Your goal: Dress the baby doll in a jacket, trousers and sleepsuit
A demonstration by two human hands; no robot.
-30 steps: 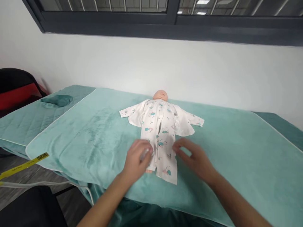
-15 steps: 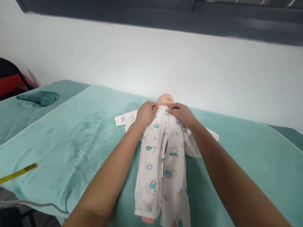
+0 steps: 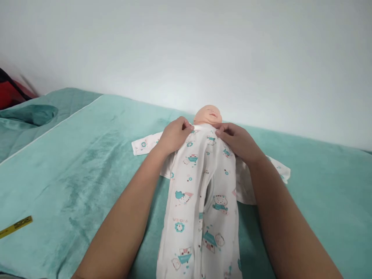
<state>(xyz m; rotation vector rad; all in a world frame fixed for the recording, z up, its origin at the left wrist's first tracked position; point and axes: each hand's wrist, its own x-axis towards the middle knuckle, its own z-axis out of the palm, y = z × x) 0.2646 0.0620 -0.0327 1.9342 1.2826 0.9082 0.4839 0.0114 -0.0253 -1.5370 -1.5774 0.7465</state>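
A baby doll (image 3: pixel 207 115) lies on its back with its head toward the wall. White baby clothing with teal and pink prints, a romper (image 3: pixel 188 193), covers its front. My left hand (image 3: pixel 176 133) pinches the romper's top edge at the left side of the neck. At the other side of the neck, my right hand (image 3: pixel 236 140) pinches the same edge between thumb and fingers. A printed sleeve (image 3: pixel 143 144) sticks out on the left, and another sleeve (image 3: pixel 281 168) on the right. The doll's arms and body are hidden by cloth.
Teal plush bedding (image 3: pixel 95 174) spreads under the doll. Behind it rises a white wall (image 3: pixel 174 58). A yellow strip (image 3: pixel 17 226) lies at the left edge. A rumpled teal fold (image 3: pixel 31 114) and a red and black object (image 3: pixel 11 91) are at the far left.
The view has tilted down and come closer. My hands have moved slightly apart along the romper's neck edge, keeping their pinch. The doll's face shows more.
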